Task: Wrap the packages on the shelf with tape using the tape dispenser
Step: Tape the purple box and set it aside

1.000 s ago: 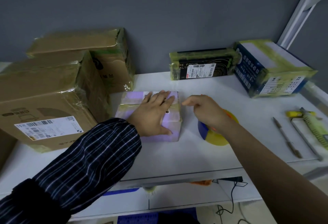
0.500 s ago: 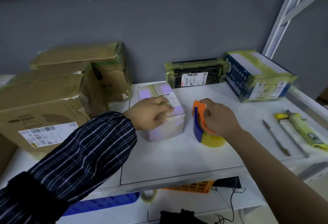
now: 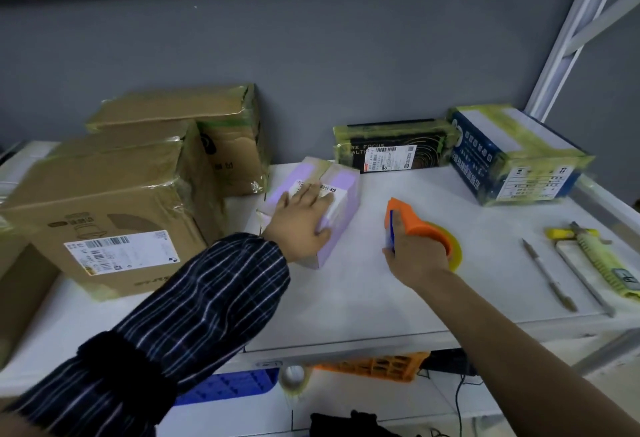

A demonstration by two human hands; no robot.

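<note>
Lying on the white shelf point(image 3: 346, 298), the lilac package point(image 3: 341, 189) sits under the left hand point(image 3: 299, 225), fingers point(image 3: 310, 194) spread flat on its top; apart to its right, the right hand point(image 3: 415, 260) grips the orange tape dispenser point(image 3: 414, 222), also on the shelf; taped cardboard boxes point(image 3: 114, 201) stand left; a black package point(image 3: 391, 149) and blue box point(image 3: 512, 159) behind.

I'm at a packing station in what looks like a stockroom. A white metal shelf point(image 3: 346, 298) stands against a grey wall point(image 3: 311, 56). On it are tape-wrapped cardboard boxes point(image 3: 114, 201) with barcoded shipping labels point(image 3: 121, 253), the tape dispenser point(image 3: 415, 225) I'm holding and a slim knife point(image 3: 549, 275). Plastic crates point(image 3: 377, 365) sit on the tier below.
</note>
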